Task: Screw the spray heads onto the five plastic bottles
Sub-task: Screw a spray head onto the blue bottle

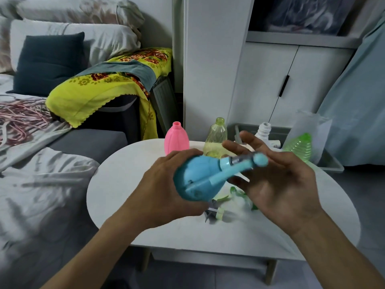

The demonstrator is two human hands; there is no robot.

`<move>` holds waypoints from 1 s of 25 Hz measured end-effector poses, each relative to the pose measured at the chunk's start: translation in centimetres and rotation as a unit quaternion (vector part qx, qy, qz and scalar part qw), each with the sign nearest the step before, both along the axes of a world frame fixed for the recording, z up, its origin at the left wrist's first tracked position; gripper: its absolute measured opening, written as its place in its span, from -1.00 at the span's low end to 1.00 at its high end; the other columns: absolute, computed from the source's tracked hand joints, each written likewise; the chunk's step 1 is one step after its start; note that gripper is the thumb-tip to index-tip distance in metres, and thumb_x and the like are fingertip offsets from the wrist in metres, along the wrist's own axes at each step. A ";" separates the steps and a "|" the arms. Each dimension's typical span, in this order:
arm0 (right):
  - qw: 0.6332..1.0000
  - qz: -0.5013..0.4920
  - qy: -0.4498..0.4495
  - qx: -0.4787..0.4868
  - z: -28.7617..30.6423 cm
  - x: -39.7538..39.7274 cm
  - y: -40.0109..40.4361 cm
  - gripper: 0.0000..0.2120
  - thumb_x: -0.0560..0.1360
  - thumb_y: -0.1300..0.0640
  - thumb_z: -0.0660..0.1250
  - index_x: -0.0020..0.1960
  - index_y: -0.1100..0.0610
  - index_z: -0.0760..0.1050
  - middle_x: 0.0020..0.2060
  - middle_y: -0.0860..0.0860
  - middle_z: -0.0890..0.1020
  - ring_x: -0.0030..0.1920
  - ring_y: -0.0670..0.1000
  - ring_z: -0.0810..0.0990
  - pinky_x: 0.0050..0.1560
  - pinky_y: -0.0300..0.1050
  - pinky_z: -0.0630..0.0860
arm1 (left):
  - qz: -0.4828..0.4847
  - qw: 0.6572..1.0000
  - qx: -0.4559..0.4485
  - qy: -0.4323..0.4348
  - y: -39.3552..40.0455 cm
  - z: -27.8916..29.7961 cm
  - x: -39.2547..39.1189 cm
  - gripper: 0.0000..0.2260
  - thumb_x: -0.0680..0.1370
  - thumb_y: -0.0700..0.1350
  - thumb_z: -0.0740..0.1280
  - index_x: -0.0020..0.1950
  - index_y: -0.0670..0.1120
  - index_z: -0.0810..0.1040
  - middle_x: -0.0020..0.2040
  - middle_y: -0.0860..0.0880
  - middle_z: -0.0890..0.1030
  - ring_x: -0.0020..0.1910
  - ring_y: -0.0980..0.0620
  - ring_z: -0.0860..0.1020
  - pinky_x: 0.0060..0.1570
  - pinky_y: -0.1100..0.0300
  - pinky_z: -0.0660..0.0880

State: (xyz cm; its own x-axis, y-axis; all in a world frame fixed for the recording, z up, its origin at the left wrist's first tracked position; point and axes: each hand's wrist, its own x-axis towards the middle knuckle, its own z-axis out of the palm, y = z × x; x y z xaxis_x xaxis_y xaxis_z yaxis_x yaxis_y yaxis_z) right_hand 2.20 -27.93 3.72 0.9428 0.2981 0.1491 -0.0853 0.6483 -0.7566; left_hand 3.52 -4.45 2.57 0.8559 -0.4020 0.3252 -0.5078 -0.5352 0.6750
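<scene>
Blue bottle tilted above table, gripped in left hand, right hand fingers spread loose by spray head: regrip collar, twist till snug, keep threads square.

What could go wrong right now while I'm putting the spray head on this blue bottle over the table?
The right hand is spread open around the spray head, so only the left hand grips the tilted blue bottle; it could slip. A drop might topple the uncapped pink bottle or yellow-green bottle. Loose green parts beneath could get knocked off the table.
</scene>
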 end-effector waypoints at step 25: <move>0.996 -0.044 0.031 -0.077 -0.5 -0.1 2.4 -0.83 0.47 0.00 0.37 -0.13 0.10 0.64 -0.04 0.18 0.68 0.07 0.15 0.62 0.20 0.15 0.52 | -0.089 0.851 -0.261 0.447 -3.0 -0.4 -1.2 -0.56 0.18 0.12 0.57 0.04 0.09 0.69 0.04 -0.06 0.72 -0.01 -0.06 0.70 -0.04 0.08 0.62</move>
State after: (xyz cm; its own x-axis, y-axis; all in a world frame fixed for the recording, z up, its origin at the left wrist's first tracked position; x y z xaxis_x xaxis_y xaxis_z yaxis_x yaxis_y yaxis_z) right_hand 2.14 -25.49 3.25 0.9722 0.2292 0.0479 -0.0840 0.5324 -0.8423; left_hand 2.27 -7.45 2.16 0.7961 -0.5513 -0.2498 0.2912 -0.0129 0.9566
